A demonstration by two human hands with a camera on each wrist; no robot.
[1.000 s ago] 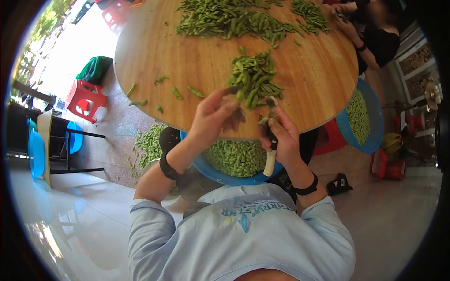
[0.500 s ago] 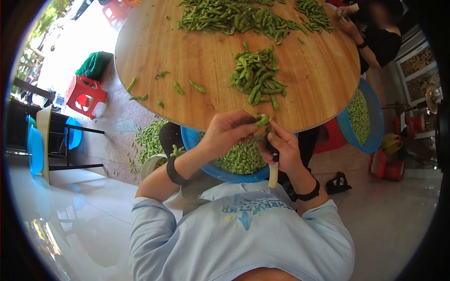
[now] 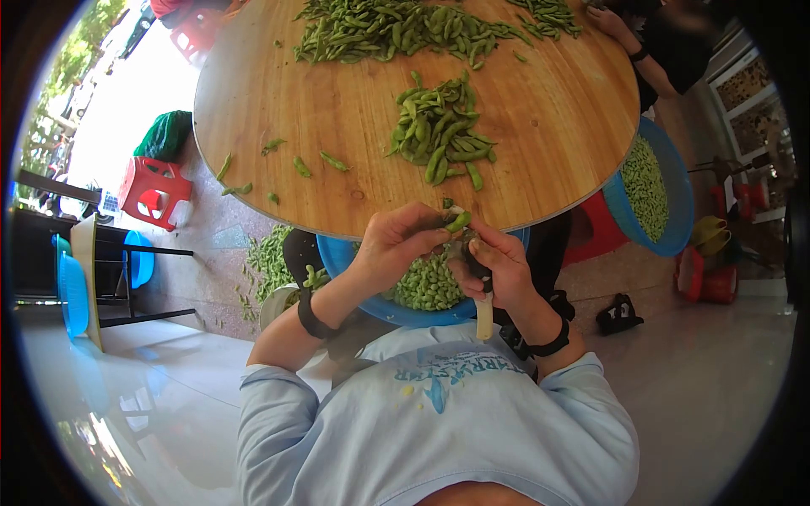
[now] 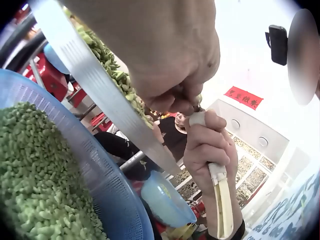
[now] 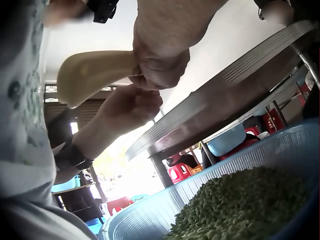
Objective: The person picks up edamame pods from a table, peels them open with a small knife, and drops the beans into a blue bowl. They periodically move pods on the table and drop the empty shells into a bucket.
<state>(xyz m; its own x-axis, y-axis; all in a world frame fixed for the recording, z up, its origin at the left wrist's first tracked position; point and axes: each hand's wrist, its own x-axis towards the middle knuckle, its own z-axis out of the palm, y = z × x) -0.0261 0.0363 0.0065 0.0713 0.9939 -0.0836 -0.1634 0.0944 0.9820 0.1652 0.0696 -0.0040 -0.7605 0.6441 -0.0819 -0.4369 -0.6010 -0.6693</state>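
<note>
— Where are the edges?
— The round table (image 3: 548, 126) is biggest. Its near rim curves across mid-frame, and the left hand (image 3: 396, 240) and right hand (image 3: 510, 270) meet right along it. Below them sits the blue basin (image 3: 336, 255) of shelled beans (image 3: 426, 282), its rim showing left of and beneath the hands. The shirt (image 3: 439, 413) fills the bottom centre, close under that rim.

— And room to move?
— Wood grain runs from the small pile of pods (image 3: 434, 126), upper centre, to the table's right side. A wider stretch lies to the left, with a few loose pods (image 3: 301, 166) on it.

— What differs from a second ago?
— Back then the left hand was beside the small pile, fingers apart. Now it's in against the right, thumb and fingers pinching one pod (image 3: 460, 222). The right hand has its fingers curled round a pale-handled tool (image 3: 484, 316), as before.

— Which way do they point?
— The tool's handle runs nearly straight down the frame, butt toward the bottom; its other end is hidden. The pod, at frame centre between the hands, slants from lower left to upper right. Whether the right thumb touches it, I can't tell.
</note>
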